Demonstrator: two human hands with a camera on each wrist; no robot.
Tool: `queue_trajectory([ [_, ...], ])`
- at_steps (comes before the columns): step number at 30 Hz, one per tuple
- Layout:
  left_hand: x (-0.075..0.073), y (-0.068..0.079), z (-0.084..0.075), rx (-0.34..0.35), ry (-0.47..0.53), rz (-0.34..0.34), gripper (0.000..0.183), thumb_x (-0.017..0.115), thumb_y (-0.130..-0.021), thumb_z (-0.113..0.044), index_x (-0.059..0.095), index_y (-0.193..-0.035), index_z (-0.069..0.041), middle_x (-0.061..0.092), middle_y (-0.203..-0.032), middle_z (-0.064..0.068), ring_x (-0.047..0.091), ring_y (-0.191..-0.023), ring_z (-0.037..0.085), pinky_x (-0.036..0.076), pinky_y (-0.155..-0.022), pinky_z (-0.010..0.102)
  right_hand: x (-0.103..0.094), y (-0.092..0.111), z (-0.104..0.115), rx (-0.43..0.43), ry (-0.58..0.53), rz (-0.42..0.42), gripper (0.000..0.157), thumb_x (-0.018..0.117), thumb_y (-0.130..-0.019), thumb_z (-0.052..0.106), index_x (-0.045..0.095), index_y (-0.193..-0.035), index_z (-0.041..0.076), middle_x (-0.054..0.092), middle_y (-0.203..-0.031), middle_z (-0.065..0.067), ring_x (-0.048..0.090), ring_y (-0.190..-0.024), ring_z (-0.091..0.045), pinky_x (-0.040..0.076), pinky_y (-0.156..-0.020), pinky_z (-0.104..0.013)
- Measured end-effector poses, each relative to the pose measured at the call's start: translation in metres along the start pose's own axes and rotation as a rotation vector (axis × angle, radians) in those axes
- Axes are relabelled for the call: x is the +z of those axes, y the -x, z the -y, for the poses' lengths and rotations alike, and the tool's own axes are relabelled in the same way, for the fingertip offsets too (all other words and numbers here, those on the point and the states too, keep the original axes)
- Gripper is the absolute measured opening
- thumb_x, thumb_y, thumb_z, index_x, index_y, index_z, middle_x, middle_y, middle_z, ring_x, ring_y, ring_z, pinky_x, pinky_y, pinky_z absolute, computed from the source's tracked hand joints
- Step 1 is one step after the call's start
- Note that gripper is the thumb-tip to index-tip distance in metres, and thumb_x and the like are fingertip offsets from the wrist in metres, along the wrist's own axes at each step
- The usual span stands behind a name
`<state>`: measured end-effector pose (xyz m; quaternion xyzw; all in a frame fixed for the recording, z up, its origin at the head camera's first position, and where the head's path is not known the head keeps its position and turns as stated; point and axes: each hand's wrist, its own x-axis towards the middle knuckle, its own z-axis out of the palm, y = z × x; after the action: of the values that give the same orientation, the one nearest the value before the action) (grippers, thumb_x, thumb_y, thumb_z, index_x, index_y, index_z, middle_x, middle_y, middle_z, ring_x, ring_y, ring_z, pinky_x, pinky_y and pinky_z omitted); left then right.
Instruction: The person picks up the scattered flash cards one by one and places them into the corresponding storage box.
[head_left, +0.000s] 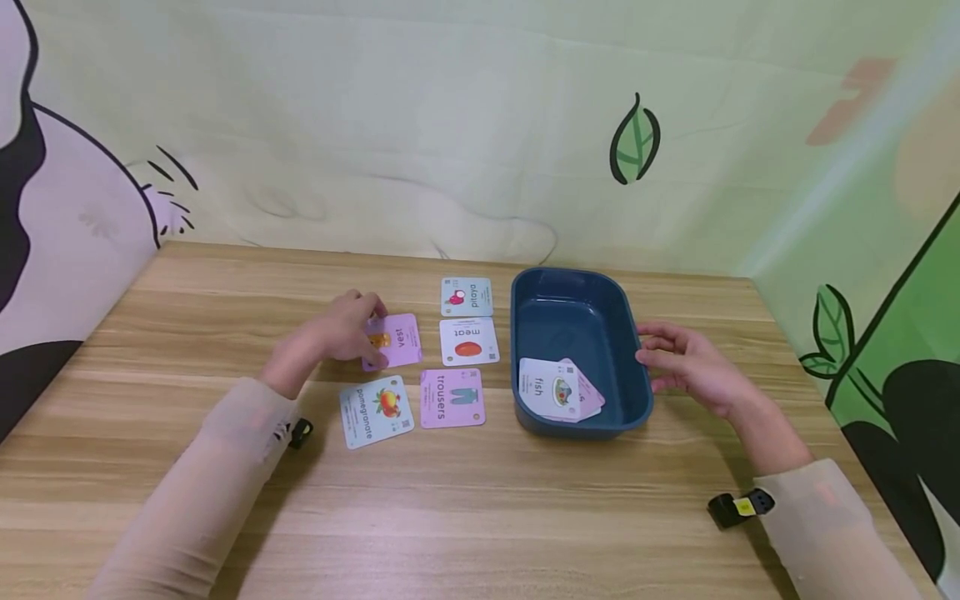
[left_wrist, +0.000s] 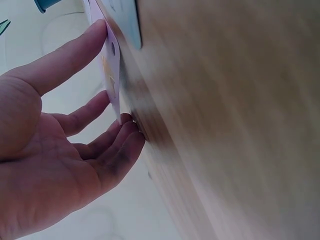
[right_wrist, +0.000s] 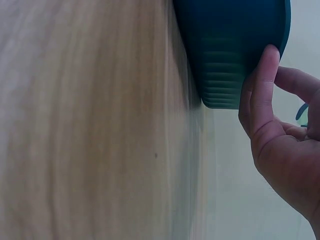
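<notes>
Left hand [head_left: 341, 327]: grasping vest card [head_left: 402, 340] between thumb and fingers, toward far edge of tabletop [head_left: 420, 517]. Right hand [head_left: 693, 367]: unclenched, fingers touching right wall of bin [head_left: 573, 332]. Card well apart from right hand.

Your left hand [left_wrist: 60, 140] holds a lilac card [left_wrist: 113, 65] between thumb and forefinger; a pale-blue card [left_wrist: 129, 22] lies just beside it on the bench [left_wrist: 225, 115].

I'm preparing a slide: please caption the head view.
Left hand grips the vest flashcard; right hand touches the dark-blue tub, where the fish flashcard lies atop others.
</notes>
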<state>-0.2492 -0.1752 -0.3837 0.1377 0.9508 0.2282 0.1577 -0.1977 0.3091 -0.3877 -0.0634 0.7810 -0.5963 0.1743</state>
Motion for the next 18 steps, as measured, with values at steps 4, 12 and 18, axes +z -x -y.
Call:
queue_trajectory([
  [4,-0.0006,-0.0002,0.0018,-0.008,0.031,-0.007,0.069,0.088,-0.079,-0.011,0.05,-0.135,0.003,0.047,-0.13,0.025,0.049,-0.117,0.039,0.042,-0.104,0.056,-0.0002,-0.0007,-0.0011,-0.002,-0.002,0.0,0.059,0.06,-0.104,0.011,0.032,-0.15,-0.011,0.055,-0.112,-0.011,0.062,-0.093,-0.015,0.059,-0.073,-0.03],
  [12,-0.0029,0.001,0.0024,-0.044,0.086,-0.046,0.068,0.083,-0.082,-0.003,0.045,-0.139,0.001,0.043,-0.132,0.026,0.048,-0.115,0.04,0.044,-0.101,0.057,-0.0002,-0.0003,-0.0017,0.003,-0.002,-0.004,0.059,0.06,-0.104,0.012,0.032,-0.151,-0.011,0.054,-0.113,-0.012,0.061,-0.093,-0.015,0.059,-0.073,-0.029],
  [18,-0.0064,0.0016,0.0026,-0.064,0.105,-0.056,0.062,0.077,-0.086,0.0,0.045,-0.139,0.0,0.042,-0.134,0.027,0.047,-0.119,0.041,0.045,-0.101,0.057,-0.0004,-0.0001,-0.0015,0.004,0.004,-0.004,0.059,0.061,-0.104,0.012,0.032,-0.151,-0.011,0.053,-0.114,-0.013,0.061,-0.095,-0.016,0.059,-0.073,-0.03],
])
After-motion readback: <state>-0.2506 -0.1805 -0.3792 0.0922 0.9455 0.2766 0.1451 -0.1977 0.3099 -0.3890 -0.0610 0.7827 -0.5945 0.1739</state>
